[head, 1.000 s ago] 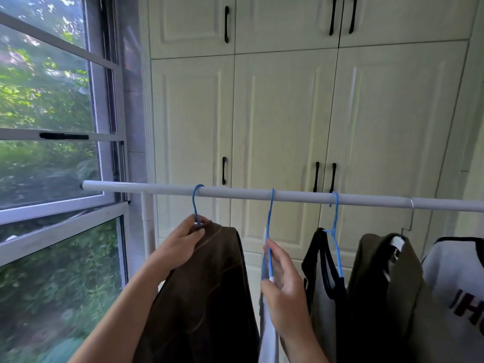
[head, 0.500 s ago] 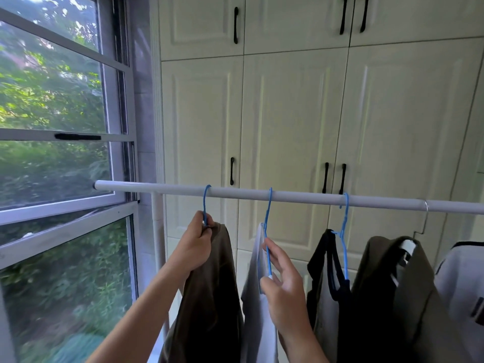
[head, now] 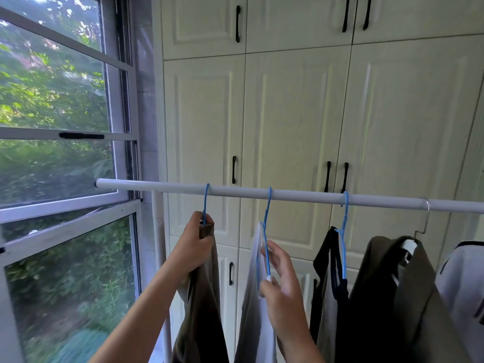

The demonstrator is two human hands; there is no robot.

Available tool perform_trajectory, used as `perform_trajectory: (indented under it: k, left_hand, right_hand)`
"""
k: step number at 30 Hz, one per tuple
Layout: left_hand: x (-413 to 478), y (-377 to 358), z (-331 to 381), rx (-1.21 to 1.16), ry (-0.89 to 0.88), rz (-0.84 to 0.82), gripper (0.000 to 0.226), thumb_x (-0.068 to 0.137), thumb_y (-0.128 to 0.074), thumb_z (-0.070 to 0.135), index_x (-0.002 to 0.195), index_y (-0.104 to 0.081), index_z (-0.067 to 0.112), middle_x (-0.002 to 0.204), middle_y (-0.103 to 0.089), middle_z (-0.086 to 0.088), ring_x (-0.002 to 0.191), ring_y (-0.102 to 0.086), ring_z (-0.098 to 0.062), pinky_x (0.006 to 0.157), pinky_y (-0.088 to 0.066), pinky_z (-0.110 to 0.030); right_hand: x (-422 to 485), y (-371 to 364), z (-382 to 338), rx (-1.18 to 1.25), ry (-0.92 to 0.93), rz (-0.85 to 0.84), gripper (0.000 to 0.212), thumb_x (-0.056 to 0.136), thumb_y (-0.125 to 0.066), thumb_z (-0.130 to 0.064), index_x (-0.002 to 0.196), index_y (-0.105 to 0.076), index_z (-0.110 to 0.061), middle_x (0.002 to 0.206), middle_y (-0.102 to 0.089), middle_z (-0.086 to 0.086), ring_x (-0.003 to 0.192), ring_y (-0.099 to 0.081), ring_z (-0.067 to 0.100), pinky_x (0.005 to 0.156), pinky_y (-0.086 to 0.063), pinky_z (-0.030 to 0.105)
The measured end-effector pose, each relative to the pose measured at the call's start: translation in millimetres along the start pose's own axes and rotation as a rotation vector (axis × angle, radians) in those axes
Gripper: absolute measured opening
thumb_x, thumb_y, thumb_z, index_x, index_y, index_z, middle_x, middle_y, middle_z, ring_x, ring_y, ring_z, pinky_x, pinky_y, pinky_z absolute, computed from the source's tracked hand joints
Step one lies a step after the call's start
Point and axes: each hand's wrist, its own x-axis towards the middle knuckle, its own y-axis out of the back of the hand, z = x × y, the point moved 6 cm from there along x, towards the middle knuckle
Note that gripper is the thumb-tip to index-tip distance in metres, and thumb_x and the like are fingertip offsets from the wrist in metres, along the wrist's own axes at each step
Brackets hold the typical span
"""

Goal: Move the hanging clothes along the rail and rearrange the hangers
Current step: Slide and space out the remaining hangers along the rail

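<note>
Below the rail [head: 288, 195], the left hand [head: 193, 247] grips the brown garment [head: 207, 297] under its blue hanger, the right hand [head: 282, 284] pinches the white garment's hanger [head: 266, 247], likely to slide both along.

Your left hand [head: 195, 246] covers the neck of the first blue hanger [head: 206, 203], so its shoulders are hidden inside the brown garment [head: 203, 297]. The rail [head: 288, 193] runs off the right edge. At lower right the grey top [head: 461, 279] is cut off, its print unreadable. Every garment's hem falls below the bottom edge, and the foliage at lower left is blurred.
</note>
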Motion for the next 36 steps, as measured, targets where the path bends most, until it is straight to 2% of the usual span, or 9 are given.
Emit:
perform_trajectory:
  k: [3, 7, 12, 18, 22, 25, 27, 31, 36]
  left_hand:
    - [0.5, 1.0, 0.1, 0.01, -0.006, 0.005, 0.028, 0.092, -0.04, -0.008, 0.108, -0.049, 0.013, 0.098, -0.06, -0.021, 0.063, -0.043, -0.016, 0.046, -0.036, -0.015]
    - [0.4, 1.2, 0.2, 0.001, -0.012, 0.012, 0.029, 0.091, -0.037, -0.01, 0.106, -0.049, 0.012, 0.092, -0.056, -0.016, 0.064, -0.042, -0.017, 0.043, -0.036, -0.015]
    - [-0.5, 0.1, 2.6, -0.001, -0.004, 0.019, 0.032, 0.09, -0.035, -0.013, 0.103, -0.048, 0.013, 0.084, -0.051, -0.01, 0.061, -0.041, -0.016, 0.042, -0.036, -0.016]
    - [-0.2, -2.4, 1.9, 0.004, 0.037, 0.039, 0.034, 0.09, -0.035, -0.012, 0.101, -0.048, 0.018, 0.095, -0.058, -0.017, 0.062, -0.045, -0.017, 0.045, -0.036, -0.021]
    - [3.2, -9.7, -0.5, 0.023, 0.058, 0.058, 0.038, 0.089, -0.034, -0.013, 0.097, -0.045, 0.023, 0.095, -0.055, -0.018, 0.062, -0.046, -0.02, 0.046, -0.036, -0.028]
    - [8.4, -9.3, -6.9, 0.047, 0.084, 0.07, 0.039, 0.09, -0.038, -0.013, 0.1, -0.045, 0.025, 0.104, -0.058, -0.024, 0.06, -0.047, -0.023, 0.046, -0.038, -0.032]
    - [6.8, -4.2, -12.3, 0.093, 0.122, 0.083, 0.036, 0.092, -0.046, -0.007, 0.108, -0.045, 0.025, 0.113, -0.058, -0.024, 0.068, -0.053, -0.029, 0.053, -0.044, -0.034]
    - [-25.4, -3.9, 1.5, 0.327, 0.136, 0.179, 0.058, 0.088, -0.069, 0.02, 0.139, -0.042, 0.023, 0.137, -0.05, -0.022, 0.127, -0.043, -0.042, 0.108, -0.035, -0.05]
    - [-108.7, -46.9, 90.2, 0.227, -0.054, 0.266, 0.067, 0.075, -0.055, 0.048, 0.139, -0.046, 0.028, 0.141, -0.046, -0.012, 0.137, -0.034, -0.033, 0.118, -0.026, -0.051]
  right_hand:
    - [0.7, -1.0, 9.7, 0.031, -0.048, 0.011, 0.074, 0.087, -0.041, 0.02, 0.142, -0.047, -0.03, 0.135, -0.061, -0.014, 0.073, -0.061, -0.019, 0.061, -0.047, 0.009]
    - [-1.3, -0.5, 14.8, 0.093, -0.071, 0.048, 0.074, 0.087, -0.041, 0.019, 0.14, -0.049, -0.033, 0.131, -0.065, -0.018, 0.045, -0.042, 0.004, 0.046, -0.037, 0.016]
    - [-3.9, 3.5, 17.6, 0.089, -0.085, 0.083, 0.071, 0.088, -0.04, 0.018, 0.136, -0.052, -0.033, 0.13, -0.066, -0.018, 0.042, -0.035, 0.007, 0.043, -0.033, 0.017]
    - [-6.1, 8.7, 15.9, 0.008, -0.082, 0.075, 0.071, 0.088, -0.042, 0.013, 0.136, -0.051, -0.039, 0.131, -0.063, -0.021, 0.072, -0.061, -0.006, 0.058, -0.046, 0.019]
    - [-9.9, 12.5, 18.7, -0.037, -0.079, 0.062, 0.072, 0.081, -0.045, -0.006, 0.131, -0.048, -0.057, 0.138, -0.057, -0.02, 0.097, -0.051, 0.011, 0.079, -0.045, 0.027]
    - [-17.0, 16.1, 10.8, -0.095, -0.087, 0.035, 0.077, 0.085, -0.047, -0.003, 0.138, -0.04, -0.058, 0.142, -0.047, -0.026, 0.124, -0.051, 0.005, 0.102, -0.049, 0.037]
    - [-29.2, 17.3, -4.0, -0.158, -0.045, -0.004, 0.081, 0.082, -0.05, -0.008, 0.146, -0.031, -0.055, 0.152, -0.035, -0.028, 0.142, -0.033, -0.006, 0.12, -0.034, 0.034]
    - [-76.7, 50.5, -56.0, -0.278, 0.203, -0.117, 0.088, 0.079, -0.057, -0.014, 0.149, -0.026, -0.056, 0.159, -0.024, -0.034, 0.145, -0.022, -0.016, 0.115, -0.03, 0.012]
    - [-111.5, 170.3, -110.1, -0.432, 0.564, -0.09, 0.047, 0.08, -0.061, -0.014, 0.124, -0.067, -0.031, 0.138, -0.06, -0.01, 0.131, -0.057, 0.014, 0.1, -0.051, 0.025]
